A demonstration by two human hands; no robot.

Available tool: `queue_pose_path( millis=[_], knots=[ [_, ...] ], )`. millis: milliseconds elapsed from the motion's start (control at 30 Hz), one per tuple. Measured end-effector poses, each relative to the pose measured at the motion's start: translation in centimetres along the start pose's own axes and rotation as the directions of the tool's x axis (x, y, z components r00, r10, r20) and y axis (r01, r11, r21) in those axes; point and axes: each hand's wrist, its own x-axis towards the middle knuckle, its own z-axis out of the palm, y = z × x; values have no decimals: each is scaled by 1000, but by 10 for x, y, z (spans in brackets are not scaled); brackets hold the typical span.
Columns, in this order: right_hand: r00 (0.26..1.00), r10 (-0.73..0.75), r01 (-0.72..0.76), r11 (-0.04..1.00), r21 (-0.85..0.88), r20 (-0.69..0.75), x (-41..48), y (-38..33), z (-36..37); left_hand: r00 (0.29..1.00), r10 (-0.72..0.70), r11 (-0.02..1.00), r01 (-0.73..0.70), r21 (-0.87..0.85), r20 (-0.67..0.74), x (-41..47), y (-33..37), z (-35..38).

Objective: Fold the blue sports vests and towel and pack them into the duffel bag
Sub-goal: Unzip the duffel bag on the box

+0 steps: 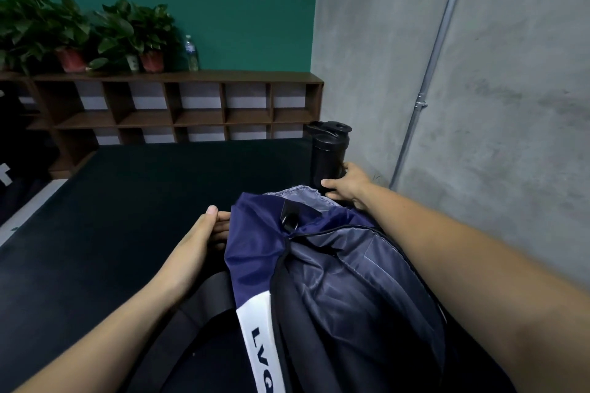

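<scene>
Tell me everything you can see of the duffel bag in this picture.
The bag is navy fabric that looks like nylon, with grey lining, a white panel with dark letters, black straps and a black clip. It lies unzipped on the dark table, mouth open. The left hand rests against its far end; the right forearm crosses above it to a black bottle, which the right hand grips.

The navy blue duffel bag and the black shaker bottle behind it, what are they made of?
Navy blue duffel bag: probably thin nylon or polyester, faintly shiny, creasing softly; grey lining looks similar. Black shaker bottle: likely matte plastic, with a moulded flip-cap lid.
</scene>
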Motion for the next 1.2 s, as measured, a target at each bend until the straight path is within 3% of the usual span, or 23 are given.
queue_pose_path(
  millis=[233,433,600,733,833,933,1033,1133,1200],
  knots=[
    [1000,27,-27,999,-35,8,12,-5,13,999,34,998,-32,-62,34,20,-18,-24],
    [998,-61,54,948,-315,-12,-52,-18,-30,999,41,993,-42,114,9,-17,4,0],
    [966,-256,223,785,-578,24,-178,-37,-86,998,44,996,-41,75,-41,-46,29,-5],
    [971,-211,224,620,-752,115,-264,-35,-109,978,154,985,-140,106,-142,-79,50,1],
    [978,-132,206,492,-846,161,-292,-19,-113,923,333,926,-283,250,-191,-116,65,20],
    [975,-94,222,448,-866,202,-303,-9,-110,817,571,727,-457,513,-82,-160,77,43],
    [971,-172,232,505,-832,166,-312,-17,-107,714,652,370,-592,716,254,-190,77,60],
    [959,-274,224,589,-776,68,-321,-36,-116,633,490,-34,-672,739,599,-205,71,71],
    [934,-356,244,614,-751,12,-329,-47,-124,607,379,-190,-688,700,699,-206,65,73]
  ],
)
